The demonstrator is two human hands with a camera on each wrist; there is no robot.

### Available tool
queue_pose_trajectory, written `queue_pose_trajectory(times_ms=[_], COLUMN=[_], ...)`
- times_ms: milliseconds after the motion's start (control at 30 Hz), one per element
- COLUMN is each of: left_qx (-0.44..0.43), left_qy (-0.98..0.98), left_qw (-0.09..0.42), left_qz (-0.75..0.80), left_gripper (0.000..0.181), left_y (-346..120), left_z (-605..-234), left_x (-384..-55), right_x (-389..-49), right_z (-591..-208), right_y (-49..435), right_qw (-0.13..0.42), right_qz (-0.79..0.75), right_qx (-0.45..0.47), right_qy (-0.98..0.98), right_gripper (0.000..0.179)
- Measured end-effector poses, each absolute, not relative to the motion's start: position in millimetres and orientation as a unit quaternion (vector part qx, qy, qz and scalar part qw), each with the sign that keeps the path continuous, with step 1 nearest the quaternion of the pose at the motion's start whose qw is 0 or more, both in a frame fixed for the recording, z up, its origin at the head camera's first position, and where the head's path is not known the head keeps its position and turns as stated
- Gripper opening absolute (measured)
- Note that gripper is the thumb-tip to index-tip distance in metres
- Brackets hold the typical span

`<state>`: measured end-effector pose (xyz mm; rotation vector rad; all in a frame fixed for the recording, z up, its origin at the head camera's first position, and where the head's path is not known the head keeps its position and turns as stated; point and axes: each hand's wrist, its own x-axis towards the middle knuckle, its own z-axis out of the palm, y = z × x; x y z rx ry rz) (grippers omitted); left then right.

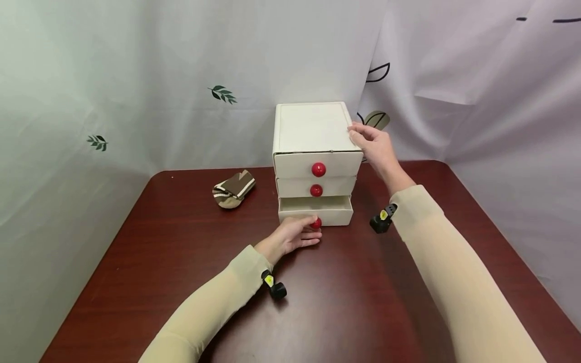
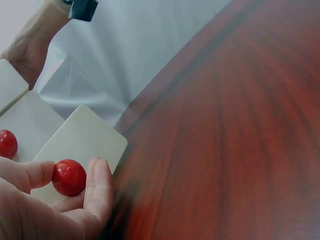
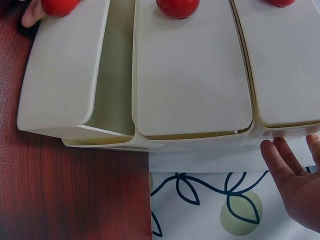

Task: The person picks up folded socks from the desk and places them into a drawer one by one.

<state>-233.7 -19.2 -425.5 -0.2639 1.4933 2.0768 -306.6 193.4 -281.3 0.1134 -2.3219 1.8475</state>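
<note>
A white three-drawer cabinet (image 1: 313, 126) with round red knobs stands at the back of the table. Its bottom drawer (image 1: 336, 218) is pulled partway out, and the part of its inside that shows holds nothing. My left hand (image 1: 295, 236) pinches the red knob (image 2: 69, 177) of that drawer between thumb and fingers. Up at the cabinet's top right edge, my right hand (image 1: 373, 146) rests its fingertips on the side and top. In the right wrist view the fingers (image 3: 280, 160) touch the side wall by the top drawer (image 3: 285, 65). The upper two drawers are closed.
Left of the cabinet lies a folded brown and beige sock bundle (image 1: 233, 189) with white stripes. A dark red wooden table (image 1: 345, 297) carries everything. Pale curtains (image 1: 181, 65) with leaf prints hang right behind the cabinet and at both sides.
</note>
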Motion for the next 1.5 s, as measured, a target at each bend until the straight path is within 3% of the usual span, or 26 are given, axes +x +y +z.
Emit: queue_pose_trajectory(times_ms=[1133,1500], left_qx=[-0.075,-0.051], left_qy=[0.559,0.575], left_qw=[0.301,0.298], left_qz=[0.769,0.760], left_gripper=[0.038,0.058], left_y=[-30.4,-57.2], left_z=[-434.4,-430.2], left_x=[-166.6,-160.0], right_x=[-305.3,-305.6], right_z=[-284.2,-283.7], right_y=[190.9,194.1], right_qw=[0.094,0.084], right_qz=[0.616,0.623], right_qx=[0.051,0.047], right_qy=[-0.781,-0.776], right_gripper=[0.040,0.042])
